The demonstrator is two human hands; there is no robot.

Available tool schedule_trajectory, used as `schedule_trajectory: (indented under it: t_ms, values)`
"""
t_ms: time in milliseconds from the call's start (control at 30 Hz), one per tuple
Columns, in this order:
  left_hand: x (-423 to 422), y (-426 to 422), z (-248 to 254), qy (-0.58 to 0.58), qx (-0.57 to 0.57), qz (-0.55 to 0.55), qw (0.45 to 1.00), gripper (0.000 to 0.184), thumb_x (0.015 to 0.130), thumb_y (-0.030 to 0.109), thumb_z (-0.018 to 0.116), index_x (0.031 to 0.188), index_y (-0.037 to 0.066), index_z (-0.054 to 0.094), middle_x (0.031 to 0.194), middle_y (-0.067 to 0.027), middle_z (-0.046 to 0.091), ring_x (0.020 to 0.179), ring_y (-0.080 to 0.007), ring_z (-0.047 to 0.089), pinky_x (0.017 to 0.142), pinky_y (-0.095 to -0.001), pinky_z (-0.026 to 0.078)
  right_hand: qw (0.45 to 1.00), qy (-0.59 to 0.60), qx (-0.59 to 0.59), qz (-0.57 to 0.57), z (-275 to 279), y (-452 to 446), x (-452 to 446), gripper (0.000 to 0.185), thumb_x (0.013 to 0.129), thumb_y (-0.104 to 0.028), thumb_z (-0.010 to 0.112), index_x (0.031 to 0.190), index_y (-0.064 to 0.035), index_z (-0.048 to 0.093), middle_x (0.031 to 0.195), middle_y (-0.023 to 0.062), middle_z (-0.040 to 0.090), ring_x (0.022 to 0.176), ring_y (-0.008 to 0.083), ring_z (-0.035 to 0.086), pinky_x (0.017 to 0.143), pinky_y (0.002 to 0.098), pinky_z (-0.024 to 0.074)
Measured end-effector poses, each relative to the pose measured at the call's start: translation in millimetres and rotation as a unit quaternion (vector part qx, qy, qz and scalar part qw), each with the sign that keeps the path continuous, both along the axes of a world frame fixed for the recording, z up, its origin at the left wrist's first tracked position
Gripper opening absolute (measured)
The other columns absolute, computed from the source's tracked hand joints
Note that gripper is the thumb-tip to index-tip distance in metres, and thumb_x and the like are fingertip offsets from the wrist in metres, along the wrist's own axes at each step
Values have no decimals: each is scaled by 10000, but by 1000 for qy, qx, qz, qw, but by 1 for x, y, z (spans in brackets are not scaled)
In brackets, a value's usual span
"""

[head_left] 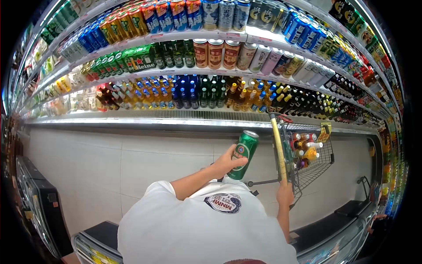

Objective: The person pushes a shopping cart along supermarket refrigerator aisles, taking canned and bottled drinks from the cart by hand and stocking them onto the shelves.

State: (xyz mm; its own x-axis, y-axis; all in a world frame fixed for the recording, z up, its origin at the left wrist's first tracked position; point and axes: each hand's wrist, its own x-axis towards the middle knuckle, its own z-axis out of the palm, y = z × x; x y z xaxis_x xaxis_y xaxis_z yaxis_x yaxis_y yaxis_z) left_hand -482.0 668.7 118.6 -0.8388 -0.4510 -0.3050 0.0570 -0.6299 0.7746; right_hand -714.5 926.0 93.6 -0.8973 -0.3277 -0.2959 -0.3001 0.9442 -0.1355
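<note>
Before stocked shelves (pixel 189 36), on smooth pale tiles (pixel 96 167), note wire-mesh cart (pixel 309 177) with yellow bar handle (pixel 278 147). Left of cart, find smooth green cylindrical can (pixel 249 153), tilted, gripped in left hand (pixel 227 161), spread can-wide, thumb (pixel 239 162) across front. See right hand (pixel 285 193) curled round handle. Cannot make out left fingertips behind can, nor label (pixel 240 150) under thumb.

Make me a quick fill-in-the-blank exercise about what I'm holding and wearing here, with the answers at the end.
1. Your left hand holds a can whose main colour is ____.
2. Your right hand grips a handle that is mostly ____.
3. Of your two hands, the one nearer the bottles in the shopping cart is the ____.
4. Apart from its printed emblem, your shirt looks ____.

Missing words: green; yellow; right; white.
</note>
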Motion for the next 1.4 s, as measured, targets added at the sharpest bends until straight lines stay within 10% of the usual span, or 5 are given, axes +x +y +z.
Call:
schedule_trajectory:
  t_ms: [1400]
  values:
    - [-80, -113, 35, -24, -203, 96, 974, 664, 784, 230, 842, 1298, 40, 468, 1076, -48, 586, 966, -119, 556, 870, -293, 466, 991, 113, -67, 33, -21, 17, -61, 472, 990, -505, 494, 973, -44, 597, 839, 221, 678, 814, 466, 637, 703, 568, 469]
